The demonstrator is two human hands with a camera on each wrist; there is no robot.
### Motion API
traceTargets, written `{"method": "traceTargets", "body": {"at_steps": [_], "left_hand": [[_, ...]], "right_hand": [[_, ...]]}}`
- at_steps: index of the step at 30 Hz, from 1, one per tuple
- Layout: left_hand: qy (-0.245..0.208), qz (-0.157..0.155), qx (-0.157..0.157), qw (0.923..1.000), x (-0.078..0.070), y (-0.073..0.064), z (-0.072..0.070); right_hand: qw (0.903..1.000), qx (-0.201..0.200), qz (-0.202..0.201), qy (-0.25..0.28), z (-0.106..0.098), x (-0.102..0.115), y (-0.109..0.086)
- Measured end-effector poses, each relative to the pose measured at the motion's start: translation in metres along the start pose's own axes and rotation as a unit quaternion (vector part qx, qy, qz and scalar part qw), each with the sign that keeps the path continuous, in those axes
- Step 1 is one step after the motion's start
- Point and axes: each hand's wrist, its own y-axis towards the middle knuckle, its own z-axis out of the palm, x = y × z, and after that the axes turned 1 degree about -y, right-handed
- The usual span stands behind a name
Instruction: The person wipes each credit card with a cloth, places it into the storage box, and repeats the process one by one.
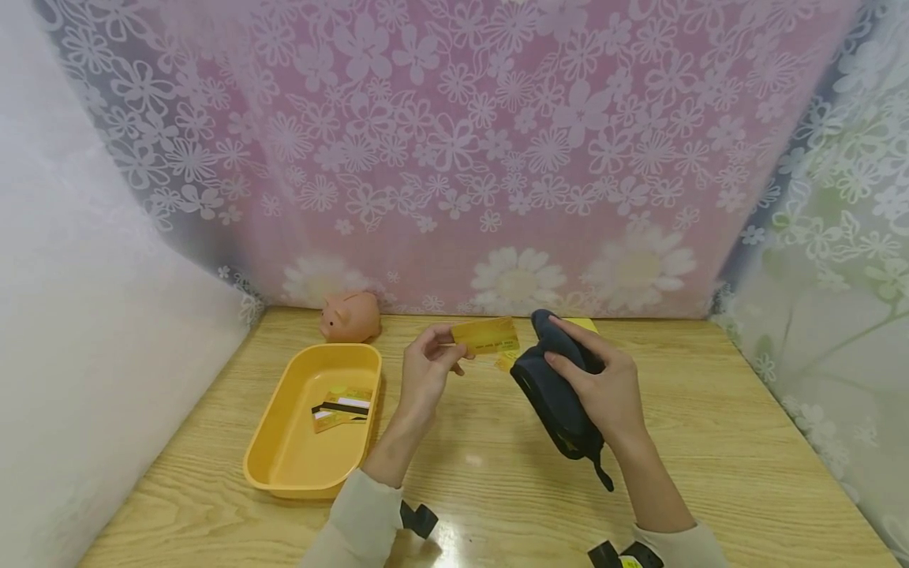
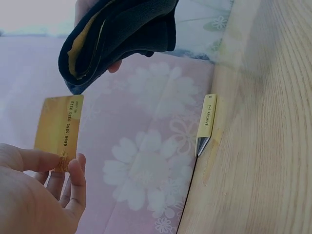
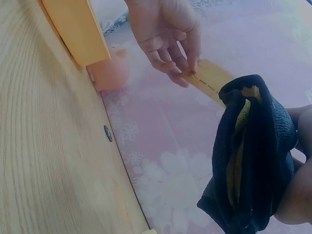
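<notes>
My left hand (image 1: 426, 367) pinches a gold bank card (image 1: 488, 336) between thumb and fingers, held up above the table. In the left wrist view its embossed number shows on the face turned toward me. On the right, my right hand (image 1: 607, 383) grips a dark blue fabric pouch (image 1: 561, 390), which tilts and has a strap hanging from its lower end. The pouch mouth gapes, with yellow showing between its layers in the right wrist view. The card (image 3: 212, 80) reaches toward the pouch (image 3: 258, 161) and overlaps its edge in that view.
Left of my left hand stands a yellow plastic tray (image 1: 266, 442) with several cards (image 1: 344, 409) inside. A pink piggy bank (image 1: 351, 317) sits behind it. At the table's back edge lies a yellow object (image 2: 207, 117) marked "THE ARCHIVE". A floral curtain (image 1: 454, 158) hangs behind the table.
</notes>
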Motion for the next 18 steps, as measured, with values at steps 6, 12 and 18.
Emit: {"method": "traceTargets", "body": {"at_steps": [6, 12, 18], "left_hand": [[-0.017, 0.029, -0.007, 0.9994, -0.0003, -0.0006, 0.0007], [-0.023, 0.031, -0.001, 0.9992, 0.0019, -0.0011, 0.0009], [-0.037, 0.027, 0.014, 0.9988, 0.0028, -0.002, 0.0007]], "right_hand": [[1.0, 0.004, -0.002, -0.008, 0.0007, 0.0002, -0.0006], [1.0, 0.003, -0.003, -0.006, 0.0015, 0.0002, -0.0008], [1.0, 0.006, 0.006, -0.002, 0.0026, 0.0013, -0.0019]]}}
